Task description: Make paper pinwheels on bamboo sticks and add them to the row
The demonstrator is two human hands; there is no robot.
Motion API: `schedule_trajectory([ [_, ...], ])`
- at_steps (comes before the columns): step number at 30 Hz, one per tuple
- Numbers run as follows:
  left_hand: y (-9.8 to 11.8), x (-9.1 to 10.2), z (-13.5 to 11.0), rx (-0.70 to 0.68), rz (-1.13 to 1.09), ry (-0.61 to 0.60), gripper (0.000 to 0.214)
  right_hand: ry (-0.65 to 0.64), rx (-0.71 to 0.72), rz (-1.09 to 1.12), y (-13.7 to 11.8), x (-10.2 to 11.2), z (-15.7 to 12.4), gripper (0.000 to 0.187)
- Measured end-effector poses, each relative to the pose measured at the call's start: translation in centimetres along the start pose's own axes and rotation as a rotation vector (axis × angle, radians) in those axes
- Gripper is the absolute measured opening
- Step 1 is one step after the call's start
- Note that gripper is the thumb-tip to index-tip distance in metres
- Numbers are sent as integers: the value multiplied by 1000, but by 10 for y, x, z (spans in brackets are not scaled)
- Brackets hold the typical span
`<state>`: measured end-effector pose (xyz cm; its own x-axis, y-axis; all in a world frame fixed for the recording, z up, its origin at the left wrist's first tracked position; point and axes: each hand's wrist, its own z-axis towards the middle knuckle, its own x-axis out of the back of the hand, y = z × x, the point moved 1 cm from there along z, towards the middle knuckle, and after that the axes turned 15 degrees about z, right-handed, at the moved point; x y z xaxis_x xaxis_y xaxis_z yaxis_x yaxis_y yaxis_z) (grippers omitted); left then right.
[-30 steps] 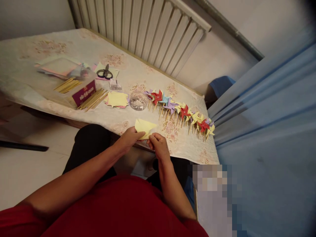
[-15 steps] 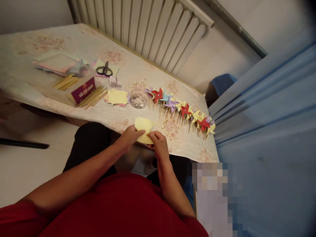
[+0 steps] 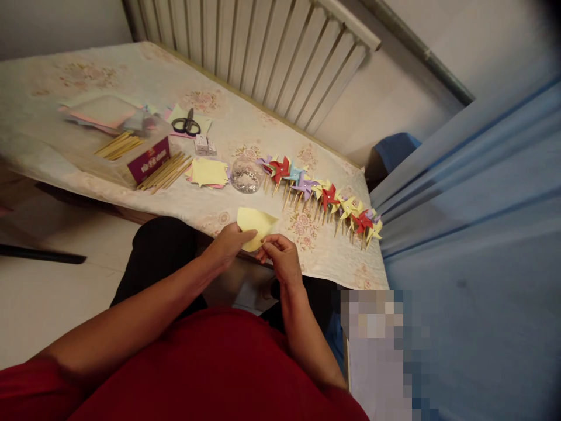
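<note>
A yellow paper sheet is held up over the near edge of the table, one corner bending upward on the right. My left hand grips its left side, thumb on top. With thumb and index finger my right hand pinches the paper near its lower right edge, the other fingers curled below. Beyond them lie a clear round dish of small shiny pins and a stack of cut paper sheets, yellow on top. To the right runs a row of paper pinwheels on sticks, in red, yellow, purple and blue.
On the left of the flowered tablecloth stands a clear plastic box with wooden sticks inside. More sticks lie beside it. Black-handled scissors rest on paper near small white boxes. A blue curtain hangs right.
The paper's right side has curled up more, and my right hand's fingers have shifted slightly along its lower edge. My left hand stays nearly in place.
</note>
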<state>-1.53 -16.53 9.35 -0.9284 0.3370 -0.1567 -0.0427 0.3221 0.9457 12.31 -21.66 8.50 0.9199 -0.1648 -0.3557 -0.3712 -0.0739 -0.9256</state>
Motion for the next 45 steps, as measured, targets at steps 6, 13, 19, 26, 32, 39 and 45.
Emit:
schedule_trajectory([
  [6, 2, -3, 0, 8, 12, -2, 37, 58, 18, -66, -4, -4, 0, 22],
  [13, 3, -5, 1, 14, 3, 32, 37, 169, 65, -174, -1, -7, 1, 19],
  [19, 2, -5, 1, 14, 12, 41, 35, 264, 83, -226, 0, -14, 1, 16],
  [26, 0, -6, 2, 19, 9, 43, 36, 315, 110, -281, -1, -16, 1, 13],
  [32, -4, -6, 3, 33, -6, 51, 36, 319, 122, -316, 2, -15, 3, 14],
  [39, -5, -4, 4, 50, -4, 45, 35, 306, 83, -318, 6, -12, 5, 13],
  [45, -5, -4, 4, 46, -27, 38, 33, 303, 110, -322, 8, -13, 5, 13],
])
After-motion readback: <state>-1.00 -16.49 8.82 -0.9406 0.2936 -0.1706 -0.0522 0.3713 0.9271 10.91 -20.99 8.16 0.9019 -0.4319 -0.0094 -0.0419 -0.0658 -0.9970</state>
